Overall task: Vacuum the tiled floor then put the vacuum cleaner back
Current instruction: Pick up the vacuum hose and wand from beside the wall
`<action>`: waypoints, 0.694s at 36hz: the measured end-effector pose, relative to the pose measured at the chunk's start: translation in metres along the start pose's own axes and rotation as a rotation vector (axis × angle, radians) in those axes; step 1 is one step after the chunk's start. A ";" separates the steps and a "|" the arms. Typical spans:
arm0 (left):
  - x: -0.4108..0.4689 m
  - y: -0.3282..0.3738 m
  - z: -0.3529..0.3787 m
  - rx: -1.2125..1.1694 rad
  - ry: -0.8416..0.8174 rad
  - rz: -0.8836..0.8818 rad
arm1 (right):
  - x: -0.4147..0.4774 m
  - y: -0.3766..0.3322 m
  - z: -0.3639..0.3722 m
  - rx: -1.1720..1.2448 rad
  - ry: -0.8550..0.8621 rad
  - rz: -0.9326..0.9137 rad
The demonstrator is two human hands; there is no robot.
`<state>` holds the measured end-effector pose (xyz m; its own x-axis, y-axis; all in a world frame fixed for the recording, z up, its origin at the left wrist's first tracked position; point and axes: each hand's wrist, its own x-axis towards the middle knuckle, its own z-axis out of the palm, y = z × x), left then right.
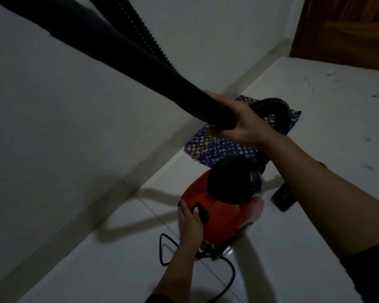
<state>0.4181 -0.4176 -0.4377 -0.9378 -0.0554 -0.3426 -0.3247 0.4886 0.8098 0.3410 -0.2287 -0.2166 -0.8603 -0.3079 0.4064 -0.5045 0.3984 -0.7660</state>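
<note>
A red vacuum cleaner (223,213) with a black top stands on the pale tiled floor (118,259) near the wall. My left hand (192,221) rests on its rear side, thumb on a black button. My right hand (234,121) grips the black suction tube (109,53), which rises steeply toward the upper left. A ribbed black hose (140,33) runs beside the tube and loops down behind my right hand to the cleaner.
A purple checked mat (219,147) lies by the wall's skirting. A black power cord (206,263) curls on the floor behind the cleaner. A dark phone-like object (282,199) lies to the right. A wooden door (348,29) is at top right.
</note>
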 end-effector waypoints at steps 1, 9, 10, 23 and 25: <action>-0.001 0.004 0.001 0.001 0.002 0.001 | 0.000 -0.003 0.001 -0.002 0.000 -0.002; 0.000 0.019 -0.011 0.098 -0.069 0.050 | -0.006 -0.019 0.001 0.020 0.008 0.007; 0.002 0.017 -0.013 0.141 -0.100 0.109 | -0.006 -0.019 0.001 0.019 0.008 0.009; 0.013 0.011 -0.035 0.251 -0.337 0.240 | 0.002 -0.002 0.003 0.017 -0.021 0.009; 0.015 0.010 -0.033 0.270 -0.330 0.243 | 0.004 0.001 0.002 0.025 -0.026 0.005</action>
<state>0.3965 -0.4423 -0.4186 -0.8795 0.3459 -0.3270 -0.0169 0.6639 0.7476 0.3377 -0.2315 -0.2170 -0.8601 -0.3288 0.3899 -0.4983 0.3784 -0.7801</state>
